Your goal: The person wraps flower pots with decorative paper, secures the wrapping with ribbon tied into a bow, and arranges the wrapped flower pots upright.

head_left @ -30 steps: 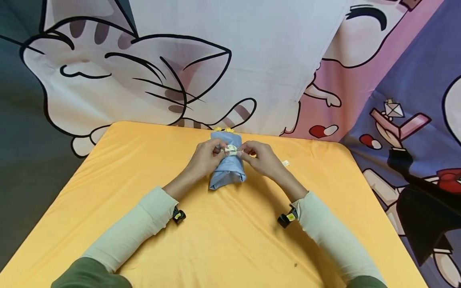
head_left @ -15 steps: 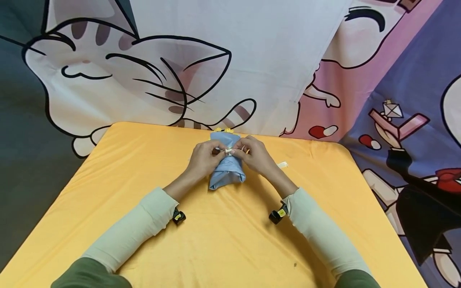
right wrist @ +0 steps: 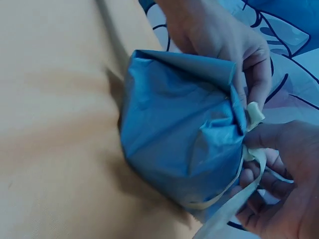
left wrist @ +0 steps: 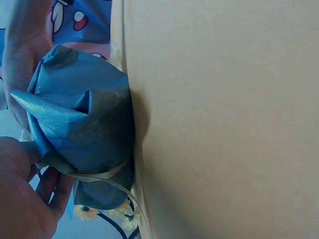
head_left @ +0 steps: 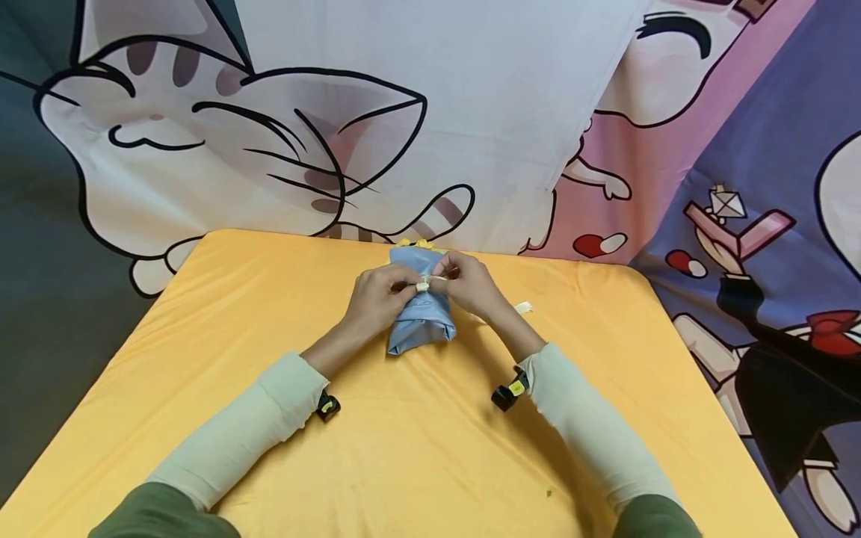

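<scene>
A small bouquet in blue wrapping paper (head_left: 418,326) lies on the table, its yellow flowers (head_left: 415,243) at the far end. A thin cream ribbon (right wrist: 227,211) passes around its waist and bunches into a knot or bow on top. My left hand (head_left: 378,300) pinches the ribbon from the left at that bunch. From the right, my right hand (head_left: 469,285) pinches another part of the ribbon between thumb and fingers. In the right wrist view a ribbon tail hangs below the right hand. Fingers partly hide how the ribbon is looped.
A yellow cloth (head_left: 403,441) covers the table. Right of the bouquet, a pale ribbon end (head_left: 523,307) lies on it. Behind the table hangs a curtain (head_left: 498,97) printed with cartoon cats. Both wrists wear small black cameras (head_left: 327,406).
My right hand has moved left and a little up, over the bouquet's middle. The wide bow-like bunch of ribbon has drawn in smaller. The left hand has stayed nearly in place.
</scene>
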`<state>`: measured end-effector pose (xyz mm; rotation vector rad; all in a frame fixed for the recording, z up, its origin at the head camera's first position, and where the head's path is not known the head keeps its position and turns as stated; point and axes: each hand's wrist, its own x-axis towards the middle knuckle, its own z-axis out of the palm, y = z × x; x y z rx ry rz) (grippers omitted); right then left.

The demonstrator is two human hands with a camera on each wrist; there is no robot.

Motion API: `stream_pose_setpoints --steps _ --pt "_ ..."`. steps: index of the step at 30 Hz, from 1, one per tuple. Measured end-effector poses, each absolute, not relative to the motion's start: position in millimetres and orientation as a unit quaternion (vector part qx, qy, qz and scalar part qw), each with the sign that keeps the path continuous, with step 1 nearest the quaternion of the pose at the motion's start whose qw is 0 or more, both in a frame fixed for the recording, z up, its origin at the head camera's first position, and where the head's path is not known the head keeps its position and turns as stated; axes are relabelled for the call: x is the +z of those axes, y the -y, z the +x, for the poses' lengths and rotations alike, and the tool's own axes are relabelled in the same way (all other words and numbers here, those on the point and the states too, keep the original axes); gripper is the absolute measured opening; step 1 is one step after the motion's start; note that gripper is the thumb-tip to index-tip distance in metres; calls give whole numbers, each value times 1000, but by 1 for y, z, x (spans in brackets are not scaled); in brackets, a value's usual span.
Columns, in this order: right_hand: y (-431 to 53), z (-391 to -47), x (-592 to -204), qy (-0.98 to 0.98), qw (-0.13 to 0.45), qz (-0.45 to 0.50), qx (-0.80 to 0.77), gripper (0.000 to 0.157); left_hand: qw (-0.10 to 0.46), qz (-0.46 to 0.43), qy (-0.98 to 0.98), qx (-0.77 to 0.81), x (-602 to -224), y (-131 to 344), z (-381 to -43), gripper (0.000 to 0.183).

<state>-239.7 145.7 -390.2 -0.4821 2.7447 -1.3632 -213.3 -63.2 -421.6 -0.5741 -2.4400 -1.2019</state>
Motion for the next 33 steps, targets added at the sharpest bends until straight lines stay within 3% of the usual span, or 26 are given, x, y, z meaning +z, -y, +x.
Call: stream_pose_setpoints --steps 8,15,23,30,33 --pt "-134 -240 -390 -890 46 -152 -427 14 210 -244 832 -452 -430 68 -213 15" --pt "-133 -234 -398 -877 -37 -164 -451 2 218 -246 829 -452 -432 68 -212 15" --pt "-130 -227 -404 -874 -136 -224 -409 10 232 -254 827 -444 -432 69 -211 16" --pt "-123 -225 -403 -887 -139 -207 -389 4 229 -259 822 -452 -434 70 -212 18" --pt "-121 -222 -401 -904 -130 -208 -351 10 227 -263 821 -454 -434 69 -211 18"
